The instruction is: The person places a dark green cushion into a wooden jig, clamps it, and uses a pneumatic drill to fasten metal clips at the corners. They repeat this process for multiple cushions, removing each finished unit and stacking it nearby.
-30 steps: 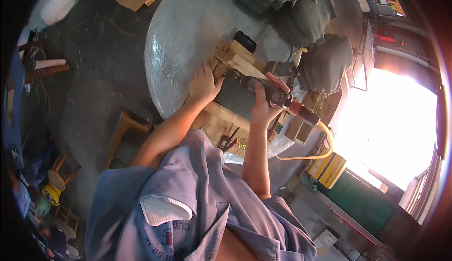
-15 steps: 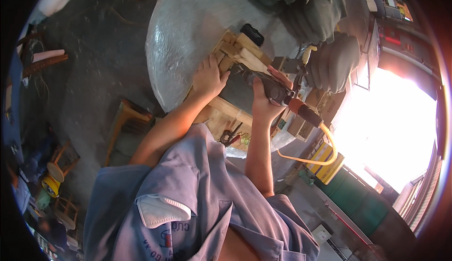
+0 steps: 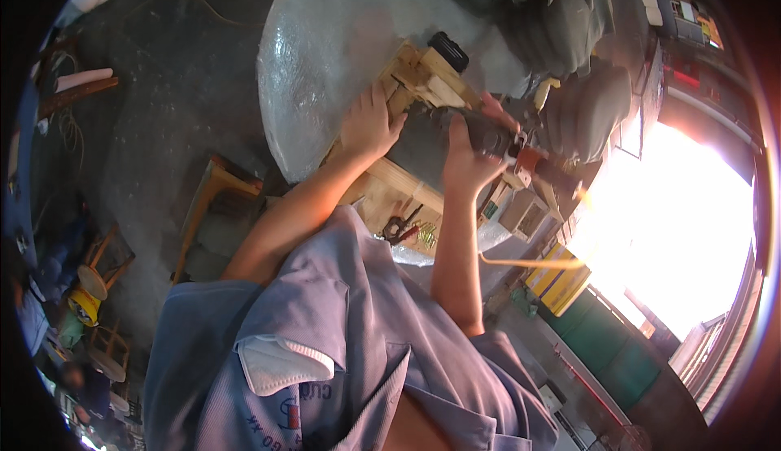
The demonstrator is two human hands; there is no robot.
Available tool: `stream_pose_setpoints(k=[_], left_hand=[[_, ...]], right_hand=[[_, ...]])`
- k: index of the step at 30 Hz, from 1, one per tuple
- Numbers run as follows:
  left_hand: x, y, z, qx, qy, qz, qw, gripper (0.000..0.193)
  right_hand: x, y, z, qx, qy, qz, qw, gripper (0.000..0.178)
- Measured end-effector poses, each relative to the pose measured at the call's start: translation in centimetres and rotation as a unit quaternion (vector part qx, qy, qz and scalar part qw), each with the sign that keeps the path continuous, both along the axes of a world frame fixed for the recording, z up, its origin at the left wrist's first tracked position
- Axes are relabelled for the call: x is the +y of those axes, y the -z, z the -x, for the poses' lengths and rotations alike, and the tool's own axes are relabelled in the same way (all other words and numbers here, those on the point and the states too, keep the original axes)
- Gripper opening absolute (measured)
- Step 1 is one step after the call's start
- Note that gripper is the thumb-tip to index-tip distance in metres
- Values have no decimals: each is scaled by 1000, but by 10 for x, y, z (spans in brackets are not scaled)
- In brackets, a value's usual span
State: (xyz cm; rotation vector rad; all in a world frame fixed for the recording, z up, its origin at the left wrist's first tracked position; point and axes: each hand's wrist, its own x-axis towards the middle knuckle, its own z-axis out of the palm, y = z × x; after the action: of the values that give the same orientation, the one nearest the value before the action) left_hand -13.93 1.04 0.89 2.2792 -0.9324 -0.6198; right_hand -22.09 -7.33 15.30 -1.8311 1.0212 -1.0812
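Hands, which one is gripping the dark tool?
The right hand, wrapped around the tool; the left hand lies open at the wooden frame.

power tool (image 3: 491, 139), in the right hand (image 3: 470, 161): grip hidden by that hand; front end, toward the left hand (image 3: 371, 130), dark and indistinct. yellow hose (image 3: 533, 263), right of the right hand: blurred. grey padded pieces (image 3: 561, 20), beyond the right hand: cut off by upper edge. hand tools (image 3: 397, 229), nearer than both hands: kinds too small to tell. person (image 3: 95, 392), far left of the left hand: blurred.
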Motion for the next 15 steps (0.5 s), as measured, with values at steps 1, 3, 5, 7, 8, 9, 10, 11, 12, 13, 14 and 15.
stream_pose_setpoints(k=[1, 3, 5, 7, 8, 9, 10, 11, 12, 13, 14, 15], left_hand=[[-1, 0, 1, 7, 2, -1, 1000, 87], [1, 8, 4, -8, -6, 20, 1000, 87], [-3, 10, 1, -34, -15, 37, 999, 87], [-2, 7, 5, -55, -12, 46, 997, 88], [-4, 6, 3, -24, -7, 33, 999, 89], [-6, 4, 0, 7, -1, 20, 1000, 89], [-5, 2, 0, 37, 6, 6, 999, 89], [-4, 6, -1, 17, 3, 18, 1000, 88], [-3, 10, 2, -2, 1, 30, 1000, 87], [-6, 14, 0, -22, -8, 41, 999, 85], [-8, 14, 0, -23, -10, 34, 999, 85], [-8, 14, 1, -23, -10, 23, 999, 84]], right_hand=[[-11, 2, 4, 13, -19, -15, 1000, 48], [-22, 1, 1, 37, -47, -19, 998, 45], [-28, 7, 0, 27, -64, -1, 998, 45], [-23, 1, -1, 31, -52, -38, 997, 46], [-23, -9, -3, 26, -54, -73, 996, 46], [-24, -20, -7, 20, -55, -107, 993, 47], [-23, -28, -5, 13, -55, -141, 988, 47], [-29, -22, 5, 58, -39, -12, 997, 45], [-27, -17, 27, 26, 1, -1, 1000, 46], [-20, -14, 53, -6, 33, 9, 999, 47], [-9, -17, 79, -36, 68, 15, 997, 48], [6, -31, 100, -123, 117, -60, 984, 52]])
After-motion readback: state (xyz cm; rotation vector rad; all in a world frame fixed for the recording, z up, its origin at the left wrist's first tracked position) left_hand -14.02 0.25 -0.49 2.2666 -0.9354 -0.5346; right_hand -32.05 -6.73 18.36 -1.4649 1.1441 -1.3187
